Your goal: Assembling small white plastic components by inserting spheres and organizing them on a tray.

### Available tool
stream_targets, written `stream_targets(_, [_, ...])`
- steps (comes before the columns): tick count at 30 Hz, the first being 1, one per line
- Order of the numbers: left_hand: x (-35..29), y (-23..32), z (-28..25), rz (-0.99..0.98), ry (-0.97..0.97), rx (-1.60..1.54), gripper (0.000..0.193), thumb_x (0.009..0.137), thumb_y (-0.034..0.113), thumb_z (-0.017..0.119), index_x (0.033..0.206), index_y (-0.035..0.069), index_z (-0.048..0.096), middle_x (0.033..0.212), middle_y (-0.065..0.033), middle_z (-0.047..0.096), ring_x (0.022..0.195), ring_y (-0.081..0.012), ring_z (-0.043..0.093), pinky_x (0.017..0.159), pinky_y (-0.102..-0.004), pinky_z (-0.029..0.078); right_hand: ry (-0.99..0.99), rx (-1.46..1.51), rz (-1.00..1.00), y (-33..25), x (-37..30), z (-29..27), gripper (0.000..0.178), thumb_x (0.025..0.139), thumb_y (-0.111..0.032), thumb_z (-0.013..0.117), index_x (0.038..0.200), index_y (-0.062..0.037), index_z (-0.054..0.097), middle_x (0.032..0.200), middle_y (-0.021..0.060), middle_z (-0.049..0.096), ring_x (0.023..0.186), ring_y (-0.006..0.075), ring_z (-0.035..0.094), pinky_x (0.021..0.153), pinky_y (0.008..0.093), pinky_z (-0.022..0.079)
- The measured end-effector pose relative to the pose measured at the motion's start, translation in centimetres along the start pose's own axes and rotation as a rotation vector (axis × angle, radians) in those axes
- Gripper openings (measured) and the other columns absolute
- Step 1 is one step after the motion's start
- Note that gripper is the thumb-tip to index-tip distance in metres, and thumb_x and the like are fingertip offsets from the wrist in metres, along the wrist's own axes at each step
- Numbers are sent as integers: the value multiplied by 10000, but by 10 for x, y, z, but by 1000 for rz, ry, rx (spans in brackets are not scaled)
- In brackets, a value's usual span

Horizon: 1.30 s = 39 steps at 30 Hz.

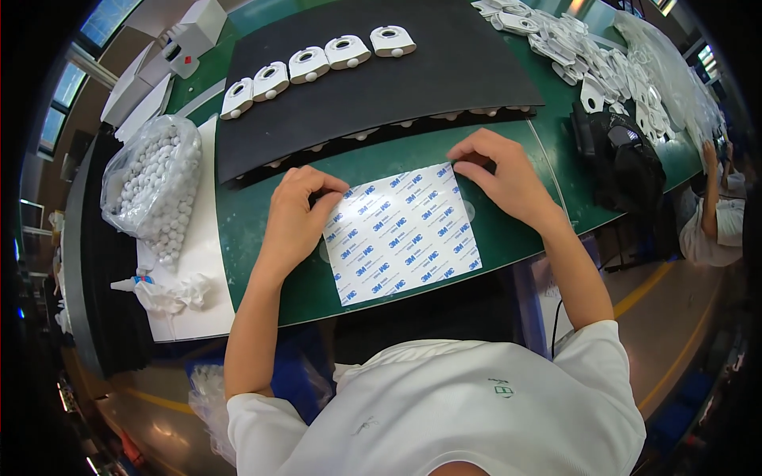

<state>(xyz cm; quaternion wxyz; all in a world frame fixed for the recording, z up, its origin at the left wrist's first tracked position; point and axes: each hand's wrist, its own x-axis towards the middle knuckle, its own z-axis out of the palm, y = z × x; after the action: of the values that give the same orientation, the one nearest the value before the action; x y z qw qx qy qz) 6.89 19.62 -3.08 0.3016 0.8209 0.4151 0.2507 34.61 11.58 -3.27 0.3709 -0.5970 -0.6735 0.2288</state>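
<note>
A white square sheet [403,236] with a repeating blue print lies near the front edge of the green table, slightly turned. At its far left corner the thumb and fingers of my left hand [295,210] are pinched together. My right hand [508,178] pinches the far right corner between thumb and curled fingers. Just beyond the sheet is a large black board [381,87], with similar white pieces showing beneath its near edge. On top stand several white plastic housings [308,65] in a row, each with a round hole and a small white ball at its near side.
To the left, a clear bag of white balls [155,186] sits beside crumpled tissue [184,295] and a small nozzle bottle [131,283]. White boxes [198,28] stand behind. At the far right lie heaped white plastic parts [571,47], a black bag [623,163] and another person's arm [709,190].
</note>
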Motion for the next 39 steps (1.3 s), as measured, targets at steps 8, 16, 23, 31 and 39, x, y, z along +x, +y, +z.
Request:
stream_targets(8, [-2,2,-3,-11,-15,33,92,765,-5,613,847,-7,656,797,-75,579,797,-187,522,717,-288,421,-348,-162,-102,-22,-23,-25,292,737,-124,720,994,-33,615,938,82,573,901,238,545,795,325,444])
stream_targets(16, [-41,48,25,302,-90,193,392,756,112,676,1126,37,571,1197,-147,523,1118,-335,479,957,-417,369,-533,-234,-92,-22,-5,-27,291,693,-109,744,909,-42,562,939,86,554,937,271,518,825,356,424])
stream_targets(23, [-88,75,58,343,-338,402,863,780,515,611,1377,-32,313,1456,-200,280,1366,-369,225,1085,-499,201,-598,-153,-98,-19,3,-28,248,688,-84,743,838,-41,551,848,74,551,849,252,529,739,332,431])
stream_targets(31, [-94,74,75,329,-263,486,927,739,579,617,1355,-57,343,1432,-228,310,1342,-391,267,1077,-493,223,-445,365,73,13,-10,-20,141,752,-18,696,773,-55,562,750,7,545,685,101,505,628,232,413])
stream_targets(39, [-91,77,71,327,-241,444,843,732,552,650,1300,-28,425,1412,-216,344,1298,-387,323,1046,-480,261,-274,744,255,20,-6,-31,265,810,-39,666,1013,-56,496,783,-3,574,705,38,513,619,182,398])
